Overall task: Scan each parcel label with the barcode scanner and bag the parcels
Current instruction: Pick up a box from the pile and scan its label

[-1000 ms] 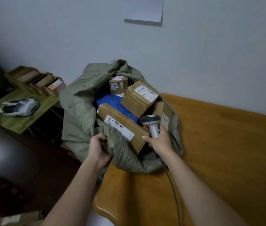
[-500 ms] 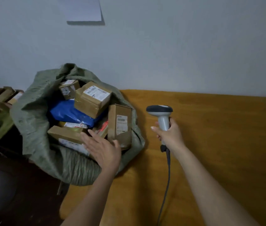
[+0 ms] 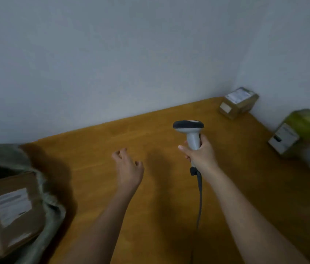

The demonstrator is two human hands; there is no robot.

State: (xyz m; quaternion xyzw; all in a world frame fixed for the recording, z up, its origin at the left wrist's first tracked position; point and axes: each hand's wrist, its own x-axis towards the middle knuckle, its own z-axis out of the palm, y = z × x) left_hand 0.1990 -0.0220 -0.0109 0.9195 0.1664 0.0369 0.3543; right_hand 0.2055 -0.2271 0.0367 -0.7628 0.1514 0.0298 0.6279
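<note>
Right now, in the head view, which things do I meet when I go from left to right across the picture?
Grey-green sack holding a brown parcel → left hand → barcode scanner gripped by the right hand → brown box by the wall → green box.

Open desk [image 3: 112,187] lies between the grips and ahead of them to the wall [image 3: 131,63]. Left of the left grip [image 3: 129,168] the sack [image 3: 42,206] with a boxed parcel [image 3: 13,212] blocks the edge. Right of the right grip [image 3: 199,155], a brown box [image 3: 238,102] and a green package [image 3: 298,130] crowd the corner.
</note>
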